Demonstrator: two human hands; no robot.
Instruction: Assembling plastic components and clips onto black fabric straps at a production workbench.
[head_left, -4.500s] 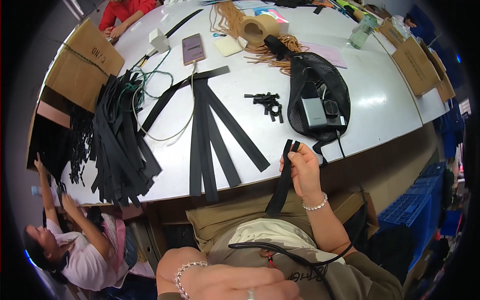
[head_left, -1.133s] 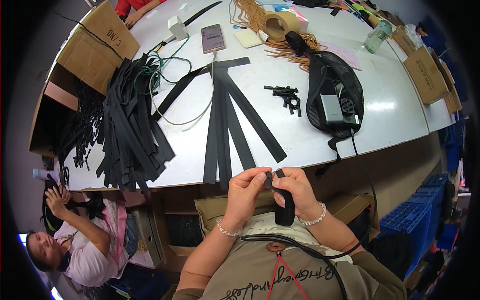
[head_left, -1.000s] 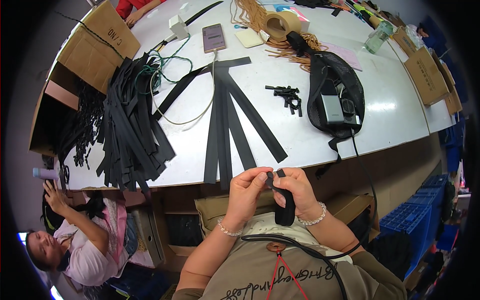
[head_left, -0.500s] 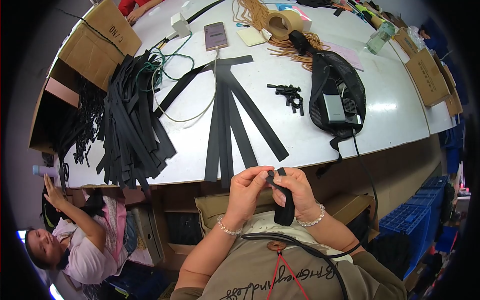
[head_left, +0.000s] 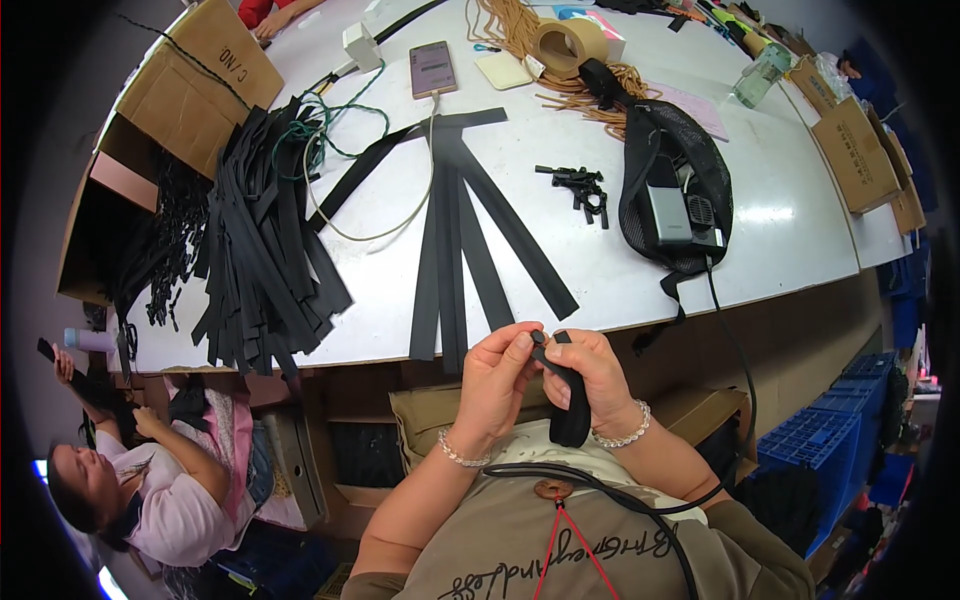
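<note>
Both hands work together just below the table (head_left: 640,290) edge, close to the body. The left hand (head_left: 497,375) pinches a small black buckle (head_left: 541,340) between thumb and forefinger, fingers closed on it. The right hand (head_left: 598,378) is closed around a black strap (head_left: 572,400), whose free end hangs down past the wrist, between the two forearms.

Step in hand, as judged: fitting the buckle to the strap end. To do it well, the strap end should stay flat and square to the buckle slot, with the right thumb close behind the end so the webbing does not fold. The left pinch should grip the buckle by its sides and leave the slot uncovered. Whether the strap has already entered the slot cannot be told; fingers hide the joint.

The strap is flat woven webbing, matte black, narrow, limp enough to droop under its own weight. The buckle is small, dark and hard-looking; its shape is too small to make out.

Ahead of the hands, on the table, lie five or so like strips (head_left: 455,250) fanned out. Further off to the left sits a large heap (head_left: 262,240) of the same webbing. Ahead and right of the right hand are loose black clips (head_left: 583,186), and beyond them a black mesh bag (head_left: 672,195).
</note>
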